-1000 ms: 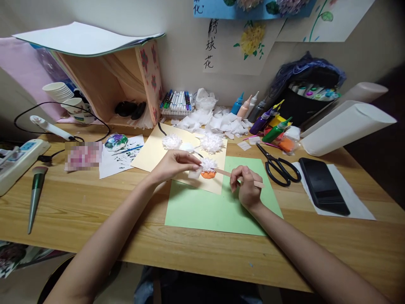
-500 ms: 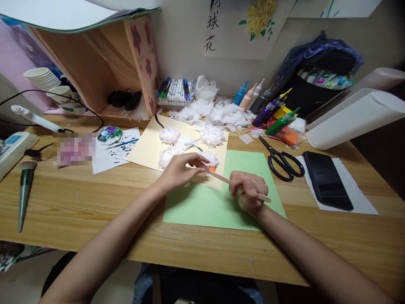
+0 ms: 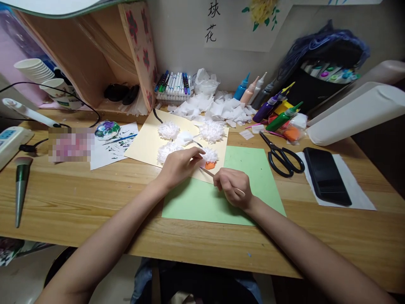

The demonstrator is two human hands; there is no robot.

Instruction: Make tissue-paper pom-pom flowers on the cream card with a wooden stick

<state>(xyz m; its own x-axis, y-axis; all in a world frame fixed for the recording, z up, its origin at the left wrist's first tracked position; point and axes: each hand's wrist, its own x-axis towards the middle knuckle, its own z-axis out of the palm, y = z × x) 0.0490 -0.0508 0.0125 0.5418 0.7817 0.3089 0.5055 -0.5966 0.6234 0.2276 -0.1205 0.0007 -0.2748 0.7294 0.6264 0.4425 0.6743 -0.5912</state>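
Right hand [image 3: 232, 187], as I read it: grip closed round thin wooden stick [image 3: 207, 172], pencil-fashion, tip angled toward paper flower [image 3: 209, 156], likely for fine control. Left hand [image 3: 179, 166]: fingertips pinched at flower's edge beside stick tip, seemingly steadying it; grip closed, though can't tell on what exactly. Flower sits on orange base, at near edge of cream sheet [image 3: 144, 143], among other white flowers. Green sheet [image 3: 202, 202] under right hand on worktop [image 3: 79, 198]. Scissors [image 3: 280, 158] right, within reach.

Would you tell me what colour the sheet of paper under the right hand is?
Light green. The sheet of paper shows clearly in the head view, under the right hand.
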